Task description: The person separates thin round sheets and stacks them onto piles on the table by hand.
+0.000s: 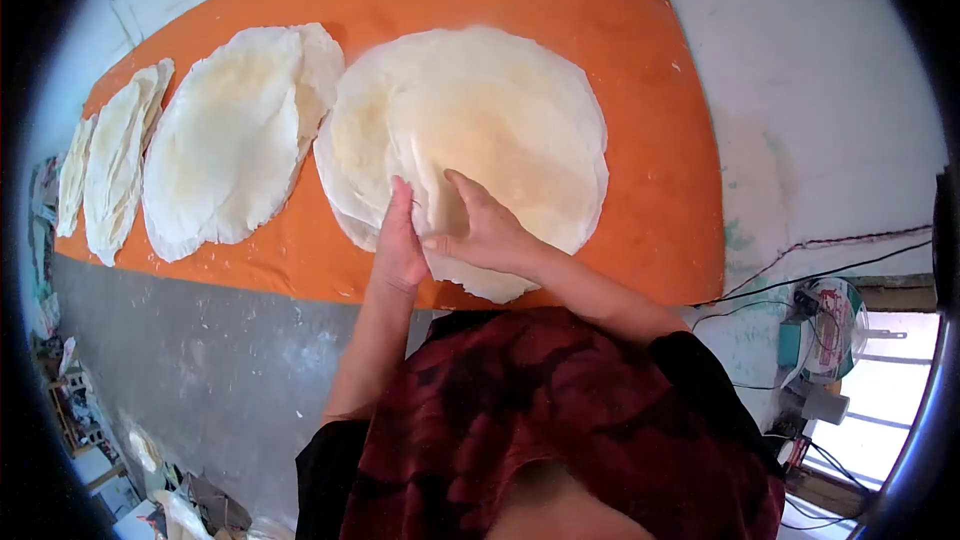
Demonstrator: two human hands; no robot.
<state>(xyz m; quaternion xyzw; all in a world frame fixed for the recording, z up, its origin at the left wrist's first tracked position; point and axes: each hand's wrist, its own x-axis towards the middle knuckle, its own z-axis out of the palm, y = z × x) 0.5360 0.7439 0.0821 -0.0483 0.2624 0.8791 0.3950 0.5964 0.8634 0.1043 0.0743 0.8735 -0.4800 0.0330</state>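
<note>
Large, thin round flatbreads (500,130) lie stacked in front of me, and the top sheet has a raised fold (425,195) along its near left part. My left hand (401,245) is upright at the left side of this fold, fingers stretched out and touching the sheet's edge. On the other side is my right hand (485,230), palm toward the left, thumb and fingers apart against the bread. The thumb reaches close to my left palm. Some fingertips of both hands are hidden by the sheet or by the hands themselves.
An orange cloth (655,160) lies under the breads. Leftward are another flatbread stack (225,140), folded flatbreads (125,160) and a smaller pile (75,175). Cables (830,245) hang along the wall at right, near a window (880,380). Clutter (185,510) stands on the floor (220,360) at lower left.
</note>
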